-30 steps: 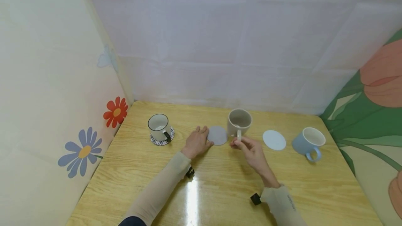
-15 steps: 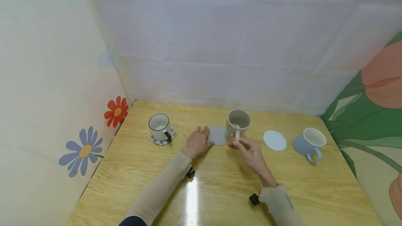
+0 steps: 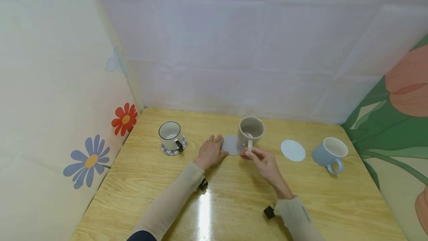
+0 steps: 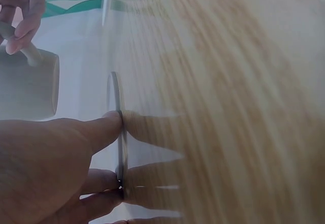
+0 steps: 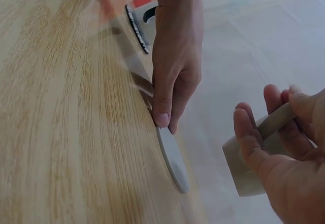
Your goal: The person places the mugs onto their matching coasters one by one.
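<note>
In the head view, my left hand [image 3: 210, 153] rests on the table with its fingers spread. Its thumb and fingertips touch the edge of a round grey coaster [image 3: 230, 145], which lies flat. My right hand [image 3: 266, 166] pinches the handle of a light grey-beige mug [image 3: 250, 131] between thumb and fingers. The mug is upright and overlaps the coaster's right side in this view. Both wrist views show a gap between the mug's base [image 4: 55, 87] and the coaster [image 5: 173, 163], so the mug hangs above it.
At left, a white mug with a black rim [image 3: 169, 133] stands on a checked coaster [image 3: 171, 152]. Right of my right hand lies a pale blue-white coaster [image 3: 292, 150], with a blue mug [image 3: 322, 153] beyond it. The wooden table [image 3: 240, 203] meets a white cloth backdrop [image 3: 234, 47].
My right hand has carried the grey-beige mug slightly to the left, so that it now covers part of the grey coaster in the head view. My left hand stays in place.
</note>
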